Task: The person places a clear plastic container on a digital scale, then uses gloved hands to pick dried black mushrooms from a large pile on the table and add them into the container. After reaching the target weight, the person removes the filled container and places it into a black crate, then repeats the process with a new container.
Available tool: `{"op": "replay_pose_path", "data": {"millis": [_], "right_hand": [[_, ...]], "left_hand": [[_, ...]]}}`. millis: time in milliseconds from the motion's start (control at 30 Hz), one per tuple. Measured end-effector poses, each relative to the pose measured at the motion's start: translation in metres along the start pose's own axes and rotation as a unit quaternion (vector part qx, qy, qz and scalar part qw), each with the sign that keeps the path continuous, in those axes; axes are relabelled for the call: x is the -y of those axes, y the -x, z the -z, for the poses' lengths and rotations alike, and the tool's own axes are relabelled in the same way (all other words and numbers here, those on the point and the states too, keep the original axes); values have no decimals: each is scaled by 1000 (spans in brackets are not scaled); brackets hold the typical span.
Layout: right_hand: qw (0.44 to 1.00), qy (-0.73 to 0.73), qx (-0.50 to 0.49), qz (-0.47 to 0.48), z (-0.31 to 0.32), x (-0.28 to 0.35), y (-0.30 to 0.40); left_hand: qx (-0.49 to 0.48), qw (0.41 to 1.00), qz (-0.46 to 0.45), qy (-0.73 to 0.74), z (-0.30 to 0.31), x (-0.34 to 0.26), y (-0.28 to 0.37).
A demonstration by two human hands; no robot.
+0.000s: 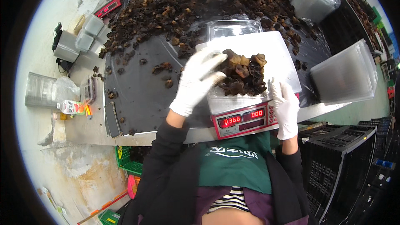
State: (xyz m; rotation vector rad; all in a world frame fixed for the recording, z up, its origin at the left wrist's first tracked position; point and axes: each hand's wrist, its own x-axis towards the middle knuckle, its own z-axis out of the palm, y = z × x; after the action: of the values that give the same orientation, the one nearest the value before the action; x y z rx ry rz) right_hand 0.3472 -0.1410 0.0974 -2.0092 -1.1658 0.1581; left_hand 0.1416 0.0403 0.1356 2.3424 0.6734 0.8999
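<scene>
A red and white digital scale [247, 118] with lit red digits stands at the table's near edge. On its platform sits a clear plastic tray [215, 92] filled with dark brown wood ear mushrooms [242, 72]. My left hand [200, 79], in a white glove, is at the tray's left side, fingers apart and beside the mushrooms; whether it grips any cannot be told. My right hand [285, 109], also gloved, is at the tray's right edge; its grip is partly hidden. A clear plastic lid or tray [234, 28] lies behind the platform.
A large mushroom heap [187, 3] covers the far table. Stacked clear containers [345, 72] stand right, bagged ones [312, 0] behind them. A phone [112, 119] lies left, a bottle [71, 107] beyond. Another red scale [109, 6] stands far left; black crates [331, 156] stand lower right.
</scene>
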Motion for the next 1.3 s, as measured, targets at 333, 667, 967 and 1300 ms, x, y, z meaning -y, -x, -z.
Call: {"op": "replay_pose_path", "data": {"millis": [333,667,967,1300], "right_hand": [[976,-136,-31,-167,11,9,-7],[977,-120,-37,-173,20,14,-3],[974,-138,-36,-176,16,12,-3],[982,-87,-30,-167,19,7,4]], "left_hand": [[-57,978,151,-128,23,121,84],[-78,977,197,-36,-1,151,72],[-143,980,60,122,25,29,12],[-139,980,120,76,2,54,-33]]}}
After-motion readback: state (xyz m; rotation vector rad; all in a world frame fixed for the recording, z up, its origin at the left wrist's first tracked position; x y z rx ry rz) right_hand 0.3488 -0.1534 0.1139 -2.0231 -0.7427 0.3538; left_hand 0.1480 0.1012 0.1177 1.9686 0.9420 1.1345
